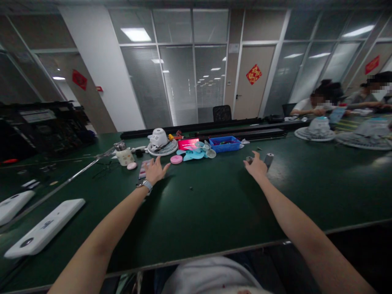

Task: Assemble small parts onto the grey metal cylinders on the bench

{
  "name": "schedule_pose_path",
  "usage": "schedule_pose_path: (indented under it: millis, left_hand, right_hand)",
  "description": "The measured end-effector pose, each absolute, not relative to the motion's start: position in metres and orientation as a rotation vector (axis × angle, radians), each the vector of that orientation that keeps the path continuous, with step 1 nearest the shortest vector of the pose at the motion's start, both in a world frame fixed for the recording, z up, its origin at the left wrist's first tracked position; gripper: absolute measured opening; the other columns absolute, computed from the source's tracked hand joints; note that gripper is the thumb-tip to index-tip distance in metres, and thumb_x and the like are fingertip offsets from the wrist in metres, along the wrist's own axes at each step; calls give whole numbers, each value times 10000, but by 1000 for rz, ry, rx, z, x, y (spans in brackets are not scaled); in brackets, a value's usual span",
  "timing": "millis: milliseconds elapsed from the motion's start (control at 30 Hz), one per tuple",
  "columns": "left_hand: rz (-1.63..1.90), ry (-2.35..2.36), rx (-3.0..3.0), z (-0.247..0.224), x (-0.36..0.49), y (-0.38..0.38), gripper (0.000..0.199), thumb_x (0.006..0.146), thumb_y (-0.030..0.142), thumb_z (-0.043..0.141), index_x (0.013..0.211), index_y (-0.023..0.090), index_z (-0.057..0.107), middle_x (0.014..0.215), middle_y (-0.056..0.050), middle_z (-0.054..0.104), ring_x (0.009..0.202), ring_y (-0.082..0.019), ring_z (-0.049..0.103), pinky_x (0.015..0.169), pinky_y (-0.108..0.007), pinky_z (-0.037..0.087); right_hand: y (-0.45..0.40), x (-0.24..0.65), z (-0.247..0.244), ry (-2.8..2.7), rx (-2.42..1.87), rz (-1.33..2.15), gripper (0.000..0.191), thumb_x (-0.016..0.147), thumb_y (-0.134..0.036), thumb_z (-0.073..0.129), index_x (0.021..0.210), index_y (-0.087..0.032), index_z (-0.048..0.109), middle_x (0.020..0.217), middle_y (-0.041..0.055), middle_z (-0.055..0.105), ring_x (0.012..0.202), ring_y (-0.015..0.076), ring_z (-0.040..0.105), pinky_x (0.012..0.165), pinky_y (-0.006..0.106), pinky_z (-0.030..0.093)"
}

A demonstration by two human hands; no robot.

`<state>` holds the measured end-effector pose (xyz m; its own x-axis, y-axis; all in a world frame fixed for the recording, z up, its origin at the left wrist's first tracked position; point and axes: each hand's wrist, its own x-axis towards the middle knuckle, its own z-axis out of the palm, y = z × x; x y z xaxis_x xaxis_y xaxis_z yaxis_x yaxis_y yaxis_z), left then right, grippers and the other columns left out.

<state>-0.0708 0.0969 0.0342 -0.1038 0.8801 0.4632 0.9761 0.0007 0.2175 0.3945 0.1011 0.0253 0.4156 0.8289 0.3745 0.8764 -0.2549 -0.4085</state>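
The fingers of my left hand are spread, palm down, over the right part of a phone lying on the green tabletop; I cannot tell whether they touch it. The phone's screen carries no lettering I can make out. My right hand is at a small metal piece, which sits by my thumb and forefinger. Those two stand apart, and whether they pinch it I cannot tell; the other fingers are hidden. A grey cylinder stands upright just beside that hand, on its right, with no label I can read.

Beyond and between my hands lie a pink disc, pale blue fan blades and a blue tray of small parts. Behind the blades, a bright red panel shows a line of white print, too small to read. To its left a white motor housing sits on a fan grille. A cup with a printed pattern stands near the phone.

At my lower left, a white device bears a dark logo that I cannot read for certain. On the far door a red diamond carries gold characters, too blurred to spell out. The pale label on the dark equipment at far left is unreadable too.
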Motion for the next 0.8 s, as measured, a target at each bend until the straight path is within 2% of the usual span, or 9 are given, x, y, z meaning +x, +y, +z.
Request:
schedule_pose_path:
  millis: [67,133,200,267,367,433,500,667,800]
  left_hand:
    - [-741,-1915,-2020,33,-51,77,640,944,527,401,1426,107,405,1437,-248,505,1423,-389,322,1108,-641,181]
    - [-763,-1758,-2097,32,-30,47,589,963,502,382,1415,127,415,1439,-217,511,1411,-351,344,1108,-588,225]
    - [-798,-1653,-2183,30,-14,14,491,971,455,393,1351,152,469,1360,-193,575,1330,-326,436,1078,-544,279]
    - [-837,-1598,-2299,28,-3,-11,351,966,367,405,1232,174,530,1231,-151,640,1190,-293,533,1005,-487,351]
    - [-940,-1640,-2438,24,1,-24,184,917,248,408,1011,198,559,987,-85,670,955,-248,599,855,-404,418]
    - [-1090,-1758,-2441,20,1,-19,135,890,219,397,933,204,525,866,-54,643,818,-221,601,754,-356,429]
    - [-1211,-1854,-2425,16,1,-12,105,874,217,399,912,212,497,813,-31,614,742,-204,591,690,-327,420]
    - [-1307,-1856,-2467,12,4,-11,84,860,215,418,911,221,484,823,-12,610,732,-185,591,686,-308,421]
    - [-1289,-1813,-2502,14,3,-15,95,861,219,414,894,219,503,813,-10,608,733,-183,582,687,-305,418]
  right_hand:
    - [101,396,25,-1431,-2102,-119,665,897,-428,589,1453,-153,349,1072,198,703,994,333,674,863,425,449]
    - [100,393,28,-1428,-2040,-208,672,882,-401,613,1445,-122,374,1163,214,671,1078,340,632,935,460,407]
    - [94,378,31,-1458,-1901,-357,659,875,-403,628,1428,-105,427,1309,234,592,1208,356,545,1023,509,327]
    - [81,349,34,-1601,-1697,-402,574,903,-450,596,1376,-132,527,1378,213,549,1269,348,487,1057,521,285]
    - [55,285,32,-2041,-1319,-110,466,934,-559,521,1232,-237,680,1289,124,634,1205,279,534,1000,452,364]
    - [38,245,24,-2266,-1130,87,472,881,-616,579,1205,-297,703,1275,79,652,1195,262,543,988,441,384]
    - [26,216,14,-2375,-1069,208,422,864,-588,625,1183,-327,714,1264,50,670,1176,255,561,966,437,404]
    - [22,201,10,-2361,-1109,207,206,912,-416,638,1024,-310,775,1150,12,732,1054,228,633,901,394,437]
    - [41,240,32,-2255,-1090,-18,216,950,-350,582,1013,-267,771,1096,22,748,1005,217,649,896,373,429]
